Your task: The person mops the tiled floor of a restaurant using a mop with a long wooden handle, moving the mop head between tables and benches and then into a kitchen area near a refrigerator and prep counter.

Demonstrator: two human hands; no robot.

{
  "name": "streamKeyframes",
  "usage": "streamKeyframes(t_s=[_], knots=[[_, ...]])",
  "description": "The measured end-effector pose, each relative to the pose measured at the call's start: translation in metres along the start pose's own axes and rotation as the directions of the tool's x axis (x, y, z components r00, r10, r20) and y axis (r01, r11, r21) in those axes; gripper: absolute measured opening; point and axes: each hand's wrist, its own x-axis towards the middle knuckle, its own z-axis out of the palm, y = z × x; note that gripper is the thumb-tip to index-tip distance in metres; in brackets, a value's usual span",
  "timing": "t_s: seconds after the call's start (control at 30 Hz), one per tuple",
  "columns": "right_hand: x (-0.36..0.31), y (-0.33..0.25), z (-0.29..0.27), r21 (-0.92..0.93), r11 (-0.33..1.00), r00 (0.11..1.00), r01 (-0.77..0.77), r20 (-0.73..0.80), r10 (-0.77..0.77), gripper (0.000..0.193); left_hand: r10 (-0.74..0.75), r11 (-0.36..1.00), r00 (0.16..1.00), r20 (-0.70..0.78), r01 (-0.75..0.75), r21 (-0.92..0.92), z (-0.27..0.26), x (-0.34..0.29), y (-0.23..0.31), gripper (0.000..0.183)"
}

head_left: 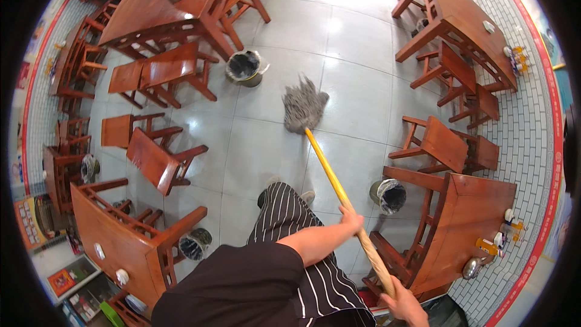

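We see a long mop with a yellow wooden handle [330, 169] and a grey string head [304, 106], head resting on the pale grey tiled floor [357, 42] in the aisle between the dining sets. We judge it light but long and a bit unwieldy: the shaft is stiff, the strands are soft and floppy (likely heavier if wet, cannot tell), so two well-spaced grips on the upper shaft give the best control.

Left hand [351, 217] is wrapped closed around the handle about mid-shaft, forearm bare and reaching forward across the body. Right hand [404, 304] is also curled shut on the handle near its top end, low at the frame's lower edge, partly cut off. The shaft slants from lower right up to the mop head ahead of us.

Below, we see a black top and a striped black-and-white apron [290, 218], with shoe tips just showing.

Around it: a black-lined waste bin [244, 66] just left of the mop head, another lined bin [388, 195] near the left hand, red-brown wooden chairs [160, 163] and a red-brown wooden tabletop [475, 218] on the right with small condiment bottles [491, 247].
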Motion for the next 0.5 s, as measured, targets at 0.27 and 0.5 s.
streamKeyframes(t_s=[0.27, 0.5], knots=[[-0.027, -0.010, -0.010, -0.093, 0.984, 0.954, -0.155, 0.245, 0.173, 0.061, -0.106, 0.938, 0.992, 0.061, 0.120, -0.325, -0.020, -0.050, -0.067, 0.104], [0.048, -0.125, 0.086, -0.042, 0.996, 0.956, -0.075, 0.282, 0.084, 0.062, -0.018, 0.833, 0.953, -0.304, -0.153, -0.531, -0.171, 0.044, -0.104, 0.092]])
